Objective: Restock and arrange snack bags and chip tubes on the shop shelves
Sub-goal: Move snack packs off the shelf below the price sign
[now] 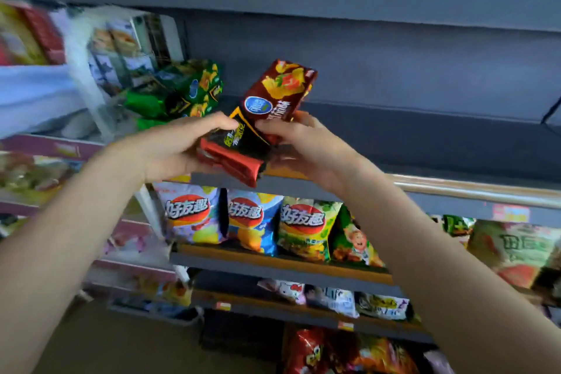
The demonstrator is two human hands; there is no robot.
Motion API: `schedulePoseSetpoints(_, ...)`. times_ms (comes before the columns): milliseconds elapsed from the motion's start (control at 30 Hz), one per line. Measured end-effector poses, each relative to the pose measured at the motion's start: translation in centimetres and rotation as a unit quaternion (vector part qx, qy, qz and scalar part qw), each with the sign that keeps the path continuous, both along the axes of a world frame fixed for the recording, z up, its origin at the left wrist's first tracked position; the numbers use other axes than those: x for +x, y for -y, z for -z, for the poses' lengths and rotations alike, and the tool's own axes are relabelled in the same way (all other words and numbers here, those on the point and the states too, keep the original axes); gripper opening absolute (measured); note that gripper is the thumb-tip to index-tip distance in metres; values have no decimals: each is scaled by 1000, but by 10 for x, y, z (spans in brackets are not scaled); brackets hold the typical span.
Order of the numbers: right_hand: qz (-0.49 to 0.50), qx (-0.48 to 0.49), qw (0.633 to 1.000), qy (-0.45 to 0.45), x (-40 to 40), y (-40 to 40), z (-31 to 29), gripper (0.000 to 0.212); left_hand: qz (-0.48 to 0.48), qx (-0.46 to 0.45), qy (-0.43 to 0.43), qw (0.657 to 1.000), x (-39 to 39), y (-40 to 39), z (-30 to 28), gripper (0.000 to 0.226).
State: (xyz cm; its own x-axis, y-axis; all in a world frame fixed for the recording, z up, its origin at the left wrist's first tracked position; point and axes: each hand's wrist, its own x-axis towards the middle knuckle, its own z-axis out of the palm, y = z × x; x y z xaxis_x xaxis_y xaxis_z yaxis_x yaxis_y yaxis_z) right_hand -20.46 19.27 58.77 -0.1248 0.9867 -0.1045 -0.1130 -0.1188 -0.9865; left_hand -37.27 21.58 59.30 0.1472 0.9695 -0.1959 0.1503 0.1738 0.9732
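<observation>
I see both hands gripping one dark red snack bag (267, 118) in front of the grey shelf (425, 143): the left hand (179, 149) pinches its lower end, the right hand (300, 143) clasps its middle. The bag tilts upward to the right. Green bags (182, 91) lie on the shelf just left.

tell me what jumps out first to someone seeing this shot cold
Two hands, left hand and right hand, hold a dark red snack bag at centre frame, in front of a mostly bare grey shelf. Green snack bags lie at that shelf's left end, and bright chip bags stand in a row on the shelf below.
</observation>
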Motion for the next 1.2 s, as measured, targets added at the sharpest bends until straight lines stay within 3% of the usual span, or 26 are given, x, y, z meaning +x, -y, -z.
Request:
schedulePoseSetpoints(100,11,-47,999,-24,-45,-43,4,25,-59,-10,22,998,-23,-13,-4,9)
schedulePoseSetpoints(167,34,-45,998,30,-60,-72,8,16,-102,69,-95,988,-38,-27,2,13)
schedulePoseSetpoints(233,46,-47,994,84,-69,-95,14,14,-99,200,-255,941,-50,-35,14,24)
schedulePoseSetpoints(400,55,-20,973,221,-78,-133,30,32,-78,318,-405,854,-62,-38,44,28)
schedulePoseSetpoints(467,84,12,949,304,-74,-133,30,37,-103,336,-398,847,-56,-34,54,30)
schedulePoseSetpoints(533,129,68,916,374,-64,-116,30,26,-139,355,-387,840,-47,-23,67,35)
schedulePoseSetpoints(633,160,191,826,506,-28,-62,32,28,-133,419,-374,817,-14,4,92,29)
schedulePoseSetpoints(700,162,284,800,503,3,-21,42,31,-77,459,-336,819,18,27,113,25)
schedulePoseSetpoints(767,160,333,804,466,44,19,71,26,14,481,-300,823,53,53,142,23)
schedulePoseSetpoints(867,186,257,847,427,116,77,141,23,165,435,-285,838,105,92,205,24)
schedulePoseSetpoints(967,216,122,868,430,186,125,233,22,273,329,-346,835,154,122,283,27)
schedulePoseSetpoints(1100,205,-134,855,458,272,191,362,20,318,83,-423,844,207,157,375,31)
schedulePoseSetpoints(1200,166,-322,810,461,323,242,432,22,328,-5,-464,823,240,180,427,28)
